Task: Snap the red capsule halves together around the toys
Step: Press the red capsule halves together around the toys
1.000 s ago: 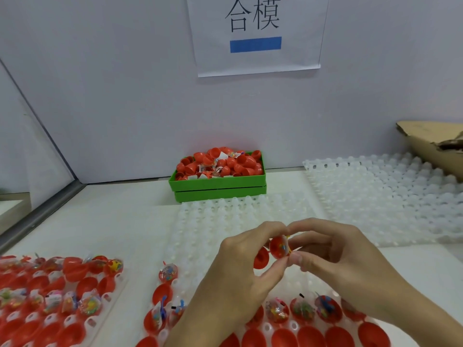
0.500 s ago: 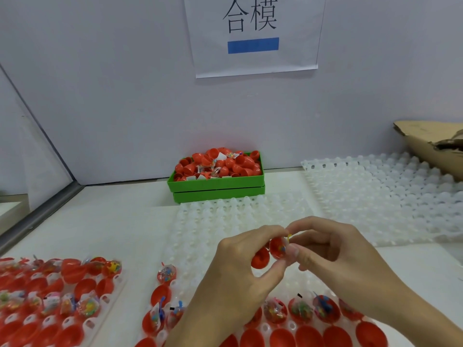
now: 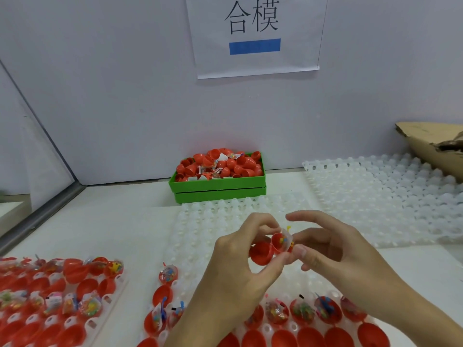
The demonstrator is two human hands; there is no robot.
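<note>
Above a white desk (image 3: 130, 221), in mid-air over a white dimpled tray (image 3: 213, 221), two bare hands are working on one small red capsule. The left hand (image 3: 240, 266) is curling its fingers and thumb around an empty red capsule half (image 3: 260, 252), open side turned toward the other piece. The right hand (image 3: 333, 249) is pinching the second red half (image 3: 278, 242) between thumb and middle fingers, with its index finger lifted free. A small bagged toy (image 3: 286, 237) is sitting in that half, its clear wrapper and a yellow bit poking past the rim. The two halves are touching at their edges but are not yet closed.

The halves look like thin, light, smooth plastic, likely stiff at the rim yet slightly springy, so gripping each by its rounded dome and pressing rim to rim should suit. The crinkly wrapper looks soft and probably needs tucking in first, or it may catch in the seam.

In the near rows of the tray, more red halves are sitting, some holding bagged toys (image 3: 303, 311), some empty. A second tray (image 3: 110, 291) at the left is holding a similar mix. At the back, a green box (image 3: 218, 189) is heaped with loose red halves and packets. Another white tray (image 3: 375, 196) is lying at the right, beside a torn cardboard box (image 3: 436, 144).
</note>
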